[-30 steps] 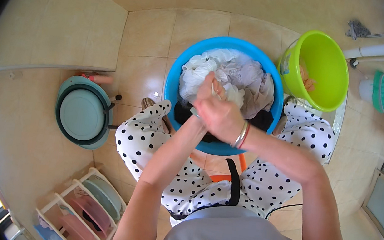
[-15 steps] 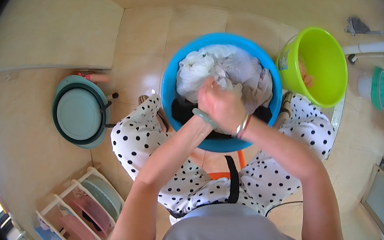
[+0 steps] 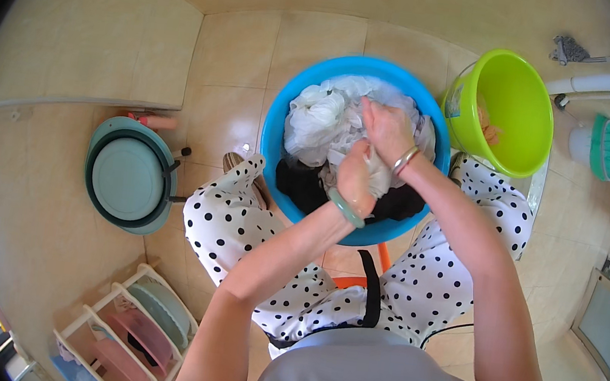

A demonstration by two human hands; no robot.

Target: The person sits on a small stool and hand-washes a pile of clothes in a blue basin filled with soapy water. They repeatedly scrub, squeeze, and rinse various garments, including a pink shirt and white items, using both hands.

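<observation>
A blue basin (image 3: 277,122) holds wet laundry between my knees. White sheer fabric (image 3: 322,116) is heaped at its far side, greyish cloth lies at the right, and black cloth (image 3: 302,184) lies at the near side. My right hand (image 3: 390,134) is closed on a whitish cloth (image 3: 377,175) over the middle of the basin. Lower and a little to the left, my left hand (image 3: 356,180) grips the same cloth, a green bangle (image 3: 346,208) at its wrist. Parts of the cloth are hidden by both hands.
A lime-green bucket (image 3: 531,115) with some peach cloth inside stands right of the basin. At the left, a teal folding basin (image 3: 127,181) hangs against the wall. A white rack (image 3: 121,291) with pink and teal basins stands at the lower left.
My hands, clasped together before, are now staggered. The right has shifted right and farther away; the left has moved right and nearer. The cloth between them now shows.
</observation>
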